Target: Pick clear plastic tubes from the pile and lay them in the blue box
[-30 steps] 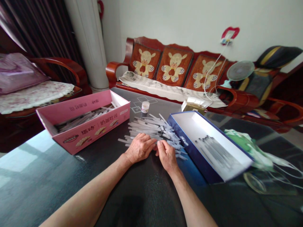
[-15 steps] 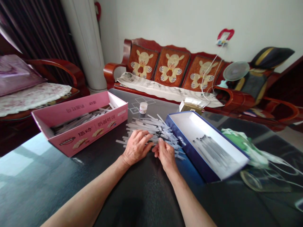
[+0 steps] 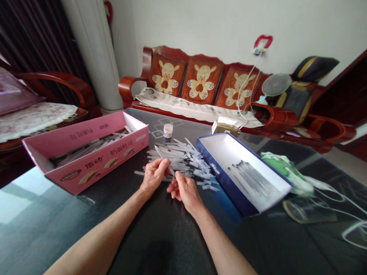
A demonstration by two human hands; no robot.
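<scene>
Pink box (image 3: 86, 168); blue box (image 3: 218, 179), white inside; clear-white tubes (image 3: 183, 158); glossy black table (image 3: 172, 236).

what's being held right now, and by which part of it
One thin clear tube: the left hand pinches it near the middle, and the right hand touches its lower end.

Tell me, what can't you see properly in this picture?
All in the head view.
The thin clear plastic tube in the left hand: whether the right hand pinches its lower end, hidden by that hand's back.
The long pink cardboard box: near wall hides most sticks inside.
The small white round jar: label too small.
The dark-tipped tubes in the blue-and-white cardboard box: blurred.
</scene>
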